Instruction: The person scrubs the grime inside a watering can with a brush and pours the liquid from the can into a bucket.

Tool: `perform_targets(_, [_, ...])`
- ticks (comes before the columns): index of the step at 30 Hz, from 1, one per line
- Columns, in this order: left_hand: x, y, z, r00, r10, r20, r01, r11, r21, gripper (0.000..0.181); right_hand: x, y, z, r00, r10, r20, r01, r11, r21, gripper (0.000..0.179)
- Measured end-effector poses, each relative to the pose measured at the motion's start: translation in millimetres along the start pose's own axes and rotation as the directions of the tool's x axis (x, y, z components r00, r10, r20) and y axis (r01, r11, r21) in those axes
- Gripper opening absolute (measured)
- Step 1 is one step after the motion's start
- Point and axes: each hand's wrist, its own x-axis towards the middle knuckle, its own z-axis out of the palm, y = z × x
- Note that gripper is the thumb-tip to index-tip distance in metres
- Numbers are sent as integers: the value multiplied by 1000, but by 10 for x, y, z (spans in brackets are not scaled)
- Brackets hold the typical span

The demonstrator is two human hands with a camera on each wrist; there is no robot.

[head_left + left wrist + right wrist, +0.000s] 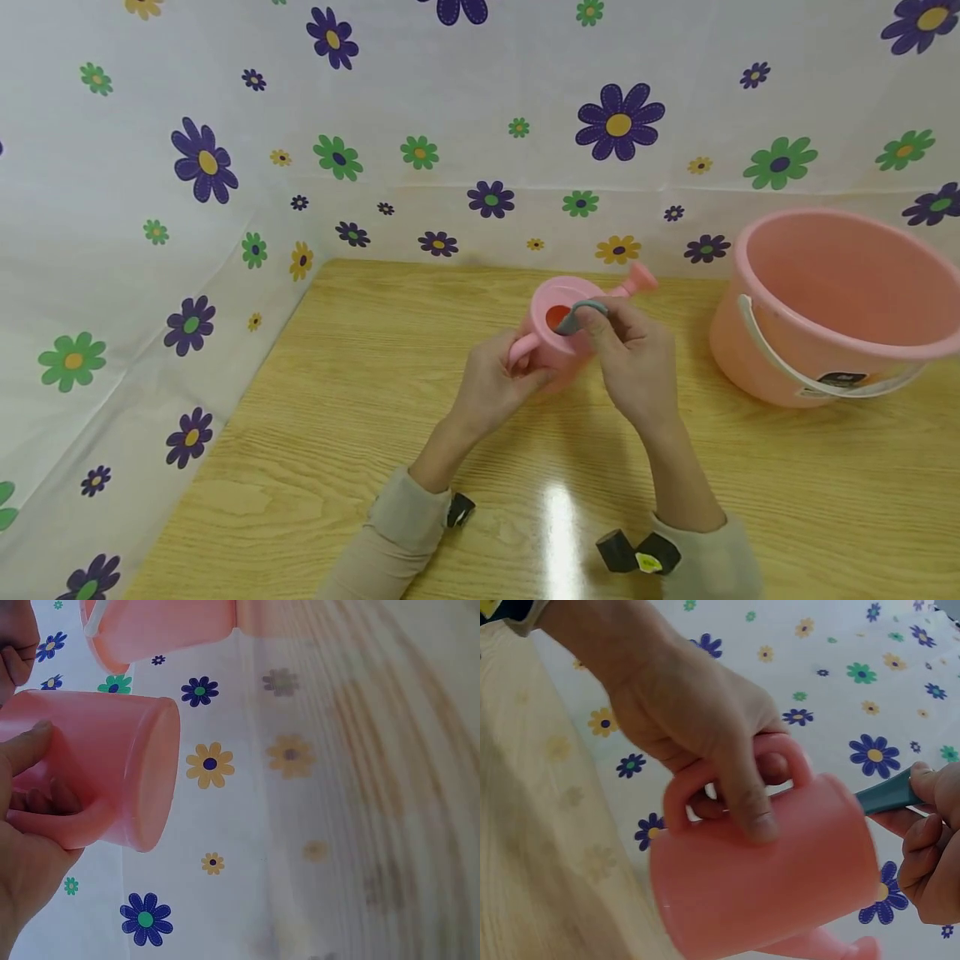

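In the head view, the left hand (491, 379) grips a pink watering can (562, 354) left of a pink bucket (780, 329), while the right hand (637, 362) pinches a teal tool (567, 322) at its open top. The left wrist view alone reveals the can's base (157, 776), clear of the wooden table (390, 787); the right wrist view shows the left thumb (748, 799) against the can's side and the tool's straight shaft at the rim.

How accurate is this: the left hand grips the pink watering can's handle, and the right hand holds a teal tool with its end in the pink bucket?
Wrong container: in the head view the teal tool enters the pink watering can, not the pink bucket. Left hand and right hand are as you say.
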Motion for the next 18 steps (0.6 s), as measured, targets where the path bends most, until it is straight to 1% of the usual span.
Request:
perform_targets(4, [-9, -25, -5, 1000, 3, 3, -3, 999, 48, 31, 23, -21, -38, 994, -86, -61, 87, 996, 25, 13])
perform_targets(5, [-9, -27, -4, 1000, 7, 0, -7, 998, 55, 33, 33, -21, -42, 993, -103, -59, 105, 994, 34, 12])
perform_targets(6, [-9, -30, -3, 1000, 12, -1, -12, 998, 61, 34, 38, -16, -44, 994, -103, -48, 105, 994, 32, 12])
perform_targets(8, [-10, -34, -2, 999, 28, -14, -27, 997, 68, 35, 39, -1, -33, 997, -74, 3, 74, 997, -14, 13])
perform_targets(10, [-12, -42, -1, 999, 46, -25, -44, 996, 74, 36, 39, 14, -11, 998, -25, 64, 31, 995, -92, 14])
perform_targets(11, [-13, -40, -2, 998, 53, -28, -51, 996, 77, 36, 38, 22, -1, 996, -3, 92, 15, 991, -132, 15])
perform_targets(13, [-17, -51, 0, 998, 62, -27, -59, 995, 82, 36, 33, 38, 8, 992, 37, 122, -11, 978, -207, 16])
perform_targets(15, [-21, -65, 4, 998, 61, -19, -60, 995, 86, 36, 33, 47, 6, 990, 55, 132, -23, 972, -235, 16])
perform_targets(18, [-27, -74, 8, 998, 55, -8, -55, 995, 89, 36, 29, 63, -13, 988, 72, 138, -38, 973, -230, 17])
